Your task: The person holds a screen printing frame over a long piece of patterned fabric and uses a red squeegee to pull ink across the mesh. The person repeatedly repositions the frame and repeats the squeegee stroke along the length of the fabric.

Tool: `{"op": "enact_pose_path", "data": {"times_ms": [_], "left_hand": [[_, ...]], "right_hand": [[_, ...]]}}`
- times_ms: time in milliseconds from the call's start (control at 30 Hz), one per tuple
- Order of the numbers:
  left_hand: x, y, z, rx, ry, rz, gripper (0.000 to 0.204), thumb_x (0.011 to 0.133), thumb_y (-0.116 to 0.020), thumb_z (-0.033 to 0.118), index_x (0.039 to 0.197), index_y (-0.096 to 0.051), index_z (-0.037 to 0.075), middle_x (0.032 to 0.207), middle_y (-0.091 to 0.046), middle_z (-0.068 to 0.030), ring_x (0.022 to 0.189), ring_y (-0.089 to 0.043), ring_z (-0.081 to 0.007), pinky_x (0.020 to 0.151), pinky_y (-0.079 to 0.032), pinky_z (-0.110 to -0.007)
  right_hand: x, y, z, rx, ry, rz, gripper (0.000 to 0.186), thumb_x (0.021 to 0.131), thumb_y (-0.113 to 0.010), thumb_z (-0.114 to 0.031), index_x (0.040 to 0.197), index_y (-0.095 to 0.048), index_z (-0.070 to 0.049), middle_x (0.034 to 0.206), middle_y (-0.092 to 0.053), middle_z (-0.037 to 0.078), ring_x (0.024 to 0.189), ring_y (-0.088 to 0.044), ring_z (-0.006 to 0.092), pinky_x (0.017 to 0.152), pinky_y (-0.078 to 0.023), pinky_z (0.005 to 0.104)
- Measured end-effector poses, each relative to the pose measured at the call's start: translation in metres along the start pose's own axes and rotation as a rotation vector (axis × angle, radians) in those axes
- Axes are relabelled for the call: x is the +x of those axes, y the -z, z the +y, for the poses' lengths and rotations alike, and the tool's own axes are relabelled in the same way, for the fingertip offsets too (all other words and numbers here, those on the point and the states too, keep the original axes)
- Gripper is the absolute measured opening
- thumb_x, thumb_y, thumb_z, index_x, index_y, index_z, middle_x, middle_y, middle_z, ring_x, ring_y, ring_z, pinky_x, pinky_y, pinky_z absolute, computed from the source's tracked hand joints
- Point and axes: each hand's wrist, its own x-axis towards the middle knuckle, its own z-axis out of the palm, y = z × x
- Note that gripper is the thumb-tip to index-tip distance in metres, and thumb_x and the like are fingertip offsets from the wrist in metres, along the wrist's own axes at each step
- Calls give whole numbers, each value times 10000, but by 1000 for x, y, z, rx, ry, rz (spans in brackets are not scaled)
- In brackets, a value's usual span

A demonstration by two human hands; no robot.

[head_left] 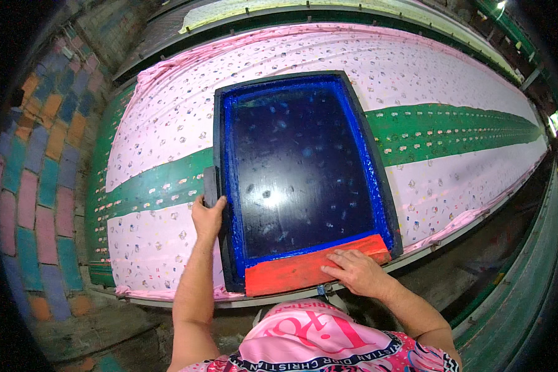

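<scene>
A printing screen (297,167) with a dark sheet and a black frame lies on pink patterned fabric (173,133). Wet-looking blue ink (230,142) runs along the inside of its frame. At the frame's left side, my left hand (207,216) is closed on a dark grey block-shaped handle (211,186). A wide orange-red squeegee (285,273) lies across the near end of the screen. My right hand (356,270) grips it right of its middle, fingers bent over the board; its lower edge is hidden.
The fabric covers a long green table (167,177), whose surface shows in a middle strip and at the left end. Painted bricks (46,229) lie at the left. Beyond the far edge runs another table with pale yellow fabric (242,13). A green table-like surface (521,297) stands at right.
</scene>
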Motion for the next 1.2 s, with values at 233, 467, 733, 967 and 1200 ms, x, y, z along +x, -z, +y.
{"op": "enact_pose_path", "data": {"times_ms": [233,467,733,967,1200], "left_hand": [[102,-9,6,-36,-253,-80,767,810,-962,277,1448,-680,-43,1319,-779,-260,1201,-770,-356,1073,-581,-430],[114,-27,-3,-341,12,-273,417,796,-878,138,1176,-802,-17,1080,-817,-151,941,-756,-216,895,-603,-355],[109,-23,-7,-375,-30,-224,357,819,-896,103,1147,-807,-7,965,-760,-70,836,-689,-156,772,-562,-313],[105,-17,3,-353,2,-240,383,815,-893,112,1170,-806,-1,999,-772,-82,858,-697,-169,811,-570,-314],[107,-20,-4,-390,19,-250,362,829,-881,69,1170,-791,-13,1204,-799,-141,1026,-737,-192,955,-583,-338]], "right_hand": [[52,22,-31,-136,-47,117,477,906,-726,-117,1381,-742,-74,1331,-762,155,1198,-739,335,1031,-583,494],[79,28,-39,-35,-245,-115,471,855,-713,-22,1311,-798,-107,1195,-812,146,1146,-775,356,1005,-602,504],[55,10,-57,-65,-282,-85,479,855,-749,-55,1327,-799,-121,1238,-814,118,1197,-762,312,1019,-594,476],[46,-4,-64,-175,-208,10,510,839,-768,-87,1348,-783,-122,1277,-793,130,1210,-757,329,1022,-587,476],[48,-12,-43,-120,-169,59,501,849,-733,-112,1347,-788,-137,1319,-773,141,1237,-739,348,984,-590,484]]}}
